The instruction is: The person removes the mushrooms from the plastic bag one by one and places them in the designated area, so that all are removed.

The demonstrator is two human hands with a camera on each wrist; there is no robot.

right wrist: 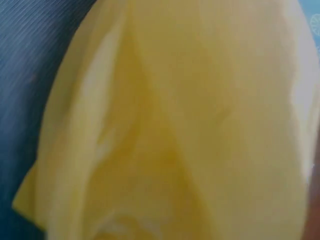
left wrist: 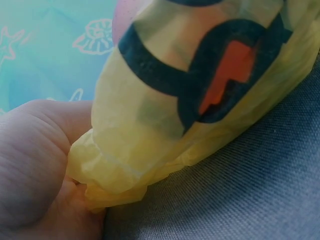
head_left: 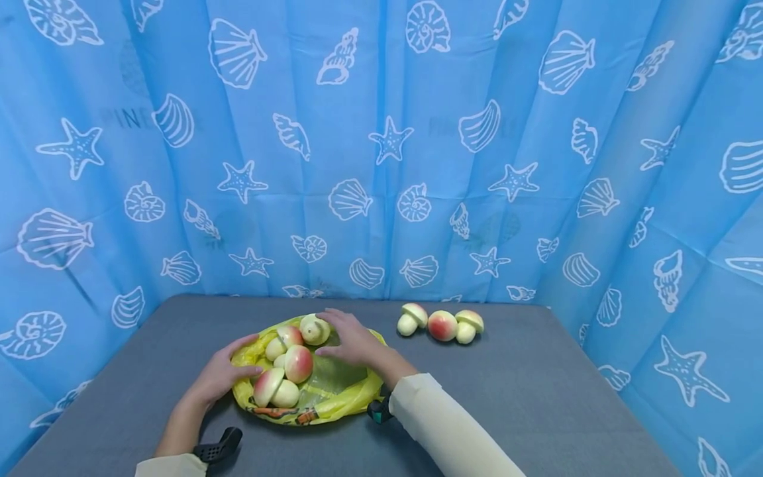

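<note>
A yellow plastic bag (head_left: 324, 414) lies spread open on the table, with several toy mushrooms inside. Their pale stems carry cream and red caps; one red-capped toy mushroom (head_left: 298, 364) sits mid-pile. My left hand (head_left: 219, 374) holds the bag's left rim, its thumb over the edge near the front mushroom (head_left: 268, 387). In the left wrist view the printed yellow plastic (left wrist: 135, 125) bunches against the palm. My right hand (head_left: 352, 338) reaches over the bag's right side, fingers and thumb around a pale mushroom (head_left: 313, 329) at the back. Yellow plastic (right wrist: 175, 110) fills the right wrist view.
Three more toy mushrooms lie in a row on the grey table (head_left: 512, 397), behind and right of the bag: a left one (head_left: 411, 319), a middle one (head_left: 442, 326) and a right one (head_left: 468, 326). A blue shell-print curtain (head_left: 381, 165) closes off the back and sides.
</note>
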